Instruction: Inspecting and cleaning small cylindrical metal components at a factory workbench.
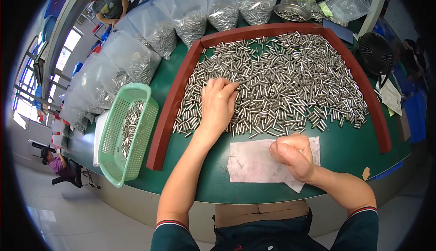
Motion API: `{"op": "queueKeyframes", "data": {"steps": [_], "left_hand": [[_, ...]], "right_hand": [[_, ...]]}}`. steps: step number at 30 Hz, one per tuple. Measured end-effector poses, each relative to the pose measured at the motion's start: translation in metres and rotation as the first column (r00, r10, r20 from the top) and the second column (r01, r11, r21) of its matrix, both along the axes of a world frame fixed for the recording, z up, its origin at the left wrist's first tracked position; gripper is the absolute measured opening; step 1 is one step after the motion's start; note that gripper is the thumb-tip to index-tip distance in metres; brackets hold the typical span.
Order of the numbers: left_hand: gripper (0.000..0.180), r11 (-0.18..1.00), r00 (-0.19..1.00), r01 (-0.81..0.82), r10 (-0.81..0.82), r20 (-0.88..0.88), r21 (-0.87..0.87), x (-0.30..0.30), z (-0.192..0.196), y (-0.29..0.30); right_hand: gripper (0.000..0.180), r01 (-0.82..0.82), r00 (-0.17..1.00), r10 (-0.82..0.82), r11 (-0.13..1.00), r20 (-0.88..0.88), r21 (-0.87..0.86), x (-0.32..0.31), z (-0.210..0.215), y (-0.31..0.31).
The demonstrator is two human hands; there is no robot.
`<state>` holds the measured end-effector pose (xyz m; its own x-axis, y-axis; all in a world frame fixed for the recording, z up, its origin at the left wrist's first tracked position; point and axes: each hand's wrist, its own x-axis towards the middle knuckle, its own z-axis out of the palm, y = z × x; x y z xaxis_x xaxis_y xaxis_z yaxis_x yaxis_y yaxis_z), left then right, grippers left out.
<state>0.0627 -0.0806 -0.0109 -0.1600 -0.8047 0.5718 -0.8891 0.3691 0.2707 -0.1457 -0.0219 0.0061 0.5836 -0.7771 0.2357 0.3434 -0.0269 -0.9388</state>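
Note:
A wide layer of small shiny metal pins (290, 87) lies spread over the green table. My left hand (217, 103) reaches into the left part of this layer. Its thumb and fingers are bent together at the pins, and whatever is between the tips is hidden. Over a stained whitish cloth (250, 162) near the table's front edge, my right hand (294, 155) is closed in a fist. What the fist holds, if anything, does not show.
A dark red wooden frame (175, 101) borders the pins at left, back and right. To the left stands a light green basket (106, 137) with some pins inside. Several clear bags (222, 12) of pins line the back, beside a metal bowl (292, 11). A black fan (375, 53) stands right.

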Motion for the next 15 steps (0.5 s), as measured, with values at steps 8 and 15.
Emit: {"op": "queueKeyframes", "data": {"steps": [8,15], "left_hand": [[0.015,1.000,0.991,-0.030,0.029,-0.130,0.000,0.001,-0.002,-0.001],[0.017,0.983,0.876,0.116,-0.032,-0.481,0.145,0.002,0.013,0.018]], "right_hand": [[0.031,-0.012,1.000,0.012,1.000,-0.002,0.011,-0.001,0.001,-0.003],[0.035,-0.002,0.999,-0.002,0.996,0.040,0.091,0.000,-0.003,0.000]]}}
